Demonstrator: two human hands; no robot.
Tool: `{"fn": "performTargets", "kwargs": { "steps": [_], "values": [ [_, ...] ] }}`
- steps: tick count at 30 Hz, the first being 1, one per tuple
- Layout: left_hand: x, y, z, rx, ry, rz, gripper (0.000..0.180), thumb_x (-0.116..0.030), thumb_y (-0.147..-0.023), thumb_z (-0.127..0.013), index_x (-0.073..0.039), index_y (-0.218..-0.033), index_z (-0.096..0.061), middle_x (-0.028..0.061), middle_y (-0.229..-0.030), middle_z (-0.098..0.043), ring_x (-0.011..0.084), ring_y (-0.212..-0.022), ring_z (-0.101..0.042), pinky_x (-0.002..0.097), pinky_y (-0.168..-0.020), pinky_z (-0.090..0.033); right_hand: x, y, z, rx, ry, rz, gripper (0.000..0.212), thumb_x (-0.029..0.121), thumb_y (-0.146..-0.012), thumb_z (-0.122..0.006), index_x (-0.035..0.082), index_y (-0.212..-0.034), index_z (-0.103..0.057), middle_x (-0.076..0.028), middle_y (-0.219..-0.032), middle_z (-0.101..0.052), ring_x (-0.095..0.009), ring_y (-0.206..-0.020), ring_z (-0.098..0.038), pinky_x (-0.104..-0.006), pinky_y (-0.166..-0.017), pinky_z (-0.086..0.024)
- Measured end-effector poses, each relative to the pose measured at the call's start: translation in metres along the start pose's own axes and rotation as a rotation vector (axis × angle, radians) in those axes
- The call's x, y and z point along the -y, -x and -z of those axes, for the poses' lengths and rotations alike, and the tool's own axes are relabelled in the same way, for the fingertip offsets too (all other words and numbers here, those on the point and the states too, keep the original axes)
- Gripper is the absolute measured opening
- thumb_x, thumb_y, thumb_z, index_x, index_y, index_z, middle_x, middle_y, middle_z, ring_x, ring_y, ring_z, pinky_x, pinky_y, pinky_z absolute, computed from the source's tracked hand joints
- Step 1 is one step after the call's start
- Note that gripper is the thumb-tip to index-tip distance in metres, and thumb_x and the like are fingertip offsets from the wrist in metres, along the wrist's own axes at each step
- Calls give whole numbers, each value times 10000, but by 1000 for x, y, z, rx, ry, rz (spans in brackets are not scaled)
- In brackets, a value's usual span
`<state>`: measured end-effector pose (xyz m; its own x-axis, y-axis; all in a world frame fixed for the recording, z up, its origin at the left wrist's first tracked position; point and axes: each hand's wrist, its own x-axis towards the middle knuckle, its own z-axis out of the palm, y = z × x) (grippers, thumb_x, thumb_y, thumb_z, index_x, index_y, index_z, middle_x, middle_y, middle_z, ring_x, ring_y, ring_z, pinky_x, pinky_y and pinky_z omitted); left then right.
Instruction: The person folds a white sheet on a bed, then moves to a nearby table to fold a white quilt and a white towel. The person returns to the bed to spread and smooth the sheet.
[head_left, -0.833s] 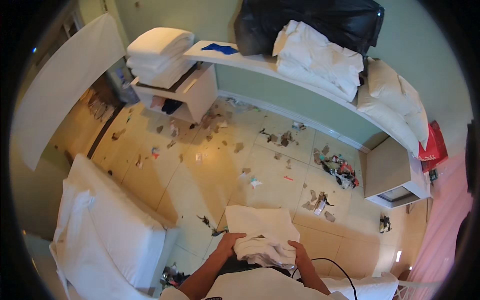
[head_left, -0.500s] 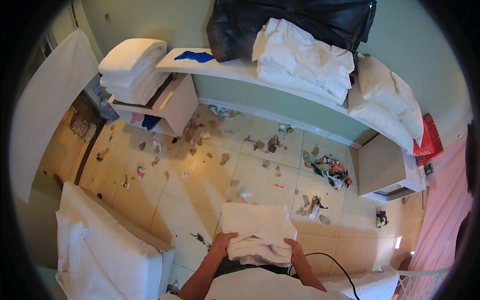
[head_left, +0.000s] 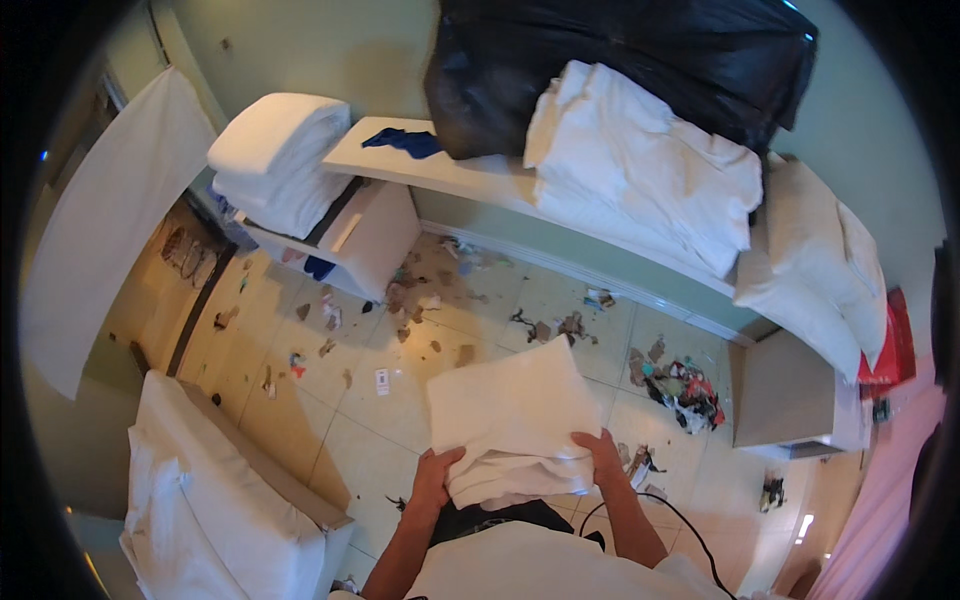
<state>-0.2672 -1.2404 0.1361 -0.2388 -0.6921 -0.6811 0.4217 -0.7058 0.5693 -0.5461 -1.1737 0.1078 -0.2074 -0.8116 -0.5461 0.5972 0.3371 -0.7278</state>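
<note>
A folded stack of white linen is held out in front of my chest, above the tiled floor. My left hand grips its lower left corner from beneath. At the lower right edge, my right hand clasps the same stack. Straight ahead runs a long white shelf carrying a heap of white bedding and a big black bag.
Folded white quilts rest on a small white cabinet at left. White pillows lie at the shelf's right end above a grey cabinet. Litter is scattered over the tiles. A white mattress lies lower left.
I have stepped closer to the shelf; it and the bedding now look larger. The linen stack has risen and spread higher in front of me, both hands still gripping it.
</note>
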Motion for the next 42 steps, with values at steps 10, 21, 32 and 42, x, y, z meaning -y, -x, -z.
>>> {"fn": "performTargets", "kwargs": {
  "steps": [10,21,32,42],
  "values": [
    [-107,-65,-98,287,-171,-135,375,-64,-768,-631,45,-1116,-541,119,-993,-618,184,-850,-611,306,-747,-504,122,-41,-35,-238,129,383,619,61,-624,-644,-3,-1213,-464,-106,-1028,-592,-216,-902,-579,-345,-828,-466],
    [-224,-124,-287,866,-457,-663,301,-72,-759,-673,-32,-1048,-600,51,-927,-638,116,-827,-589,270,-768,-472,273,-53,12,-407,21,1014,707,339,-665,-606,-50,-1227,-426,-197,-1188,-476,-340,-1073,-489,-472,-887,-432],
    [-268,-225,-507,837,-444,-651,297,-46,-728,-672,18,-995,-560,91,-844,-622,150,-769,-595,274,-708,-488,449,-182,89,-562,30,968,463,192,-813,-584,-28,-1210,-493,-210,-1155,-527,-289,-989,-564,-406,-876,-457],
    [-216,-347,-515,299,-597,-488,436,-37,-671,-648,49,-1083,-536,161,-954,-606,251,-887,-583,329,-758,-467,447,-257,70,-577,-7,618,559,185,-756,-673,-59,-1210,-456,-145,-1139,-543,-237,-997,-540,-346,-895,-432]
  ]
}}
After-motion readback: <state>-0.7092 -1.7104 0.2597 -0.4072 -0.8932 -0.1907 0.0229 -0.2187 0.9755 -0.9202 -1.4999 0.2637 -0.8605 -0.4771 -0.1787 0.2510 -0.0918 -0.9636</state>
